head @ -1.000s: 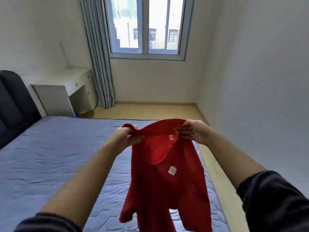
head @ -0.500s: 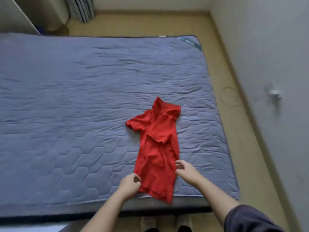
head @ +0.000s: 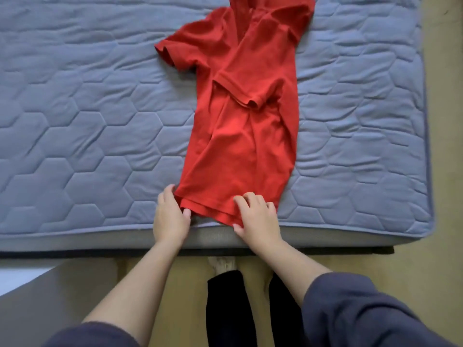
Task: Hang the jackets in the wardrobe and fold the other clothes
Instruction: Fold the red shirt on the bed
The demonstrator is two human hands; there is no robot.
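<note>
A red short-sleeved shirt (head: 240,116) lies lengthwise on the blue-grey quilted mattress (head: 75,126), collar at the far end, hem at the near edge. One sleeve is folded over the body; the other sticks out to the left. My left hand (head: 170,216) pinches the hem's left corner between thumb and fingers. My right hand (head: 255,216) lies on the hem's right part with fingers curled on the cloth and thumb at the hem's edge.
The mattress's near edge (head: 100,236) runs across just in front of me, its right edge (head: 428,121) bordering wooden floor (head: 446,221). My legs in dark trousers (head: 225,309) stand against the bed.
A second ago I held the shirt up by its shoulders; it was then laid on the mattress. Since half a second ago my view has come closer and both hands sit on the hem.
</note>
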